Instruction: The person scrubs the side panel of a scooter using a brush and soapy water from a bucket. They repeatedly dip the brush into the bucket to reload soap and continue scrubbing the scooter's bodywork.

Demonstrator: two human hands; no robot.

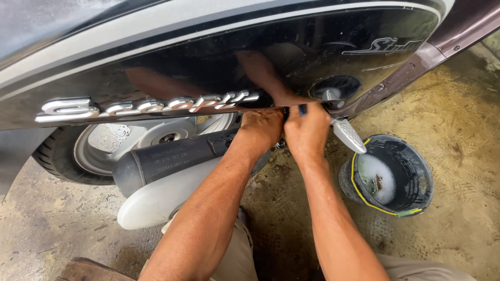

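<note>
1 small dark tool (302,109), blue-tipped, stands nearly upright at the lower edge of 1 glossy black scooter panel (219,62), its long axis running near to far. The 2 hands press together there: right hand (308,130) clamped on the tool, left hand (262,127) curled just beside it. Left lie 1 exhaust pipe (166,161) and 1 rear wheel (99,151); right, 1 footpeg (348,135) and 1 bucket (411,177) of soapy water on the concrete floor (458,119).

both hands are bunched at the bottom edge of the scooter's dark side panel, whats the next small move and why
Probably ease the panel's lower edge gently outward. The left hand and right hand both press on that edge beside the folded footpeg, with a small blue-tipped thing in the right hand; what it is cannot be told.
</note>
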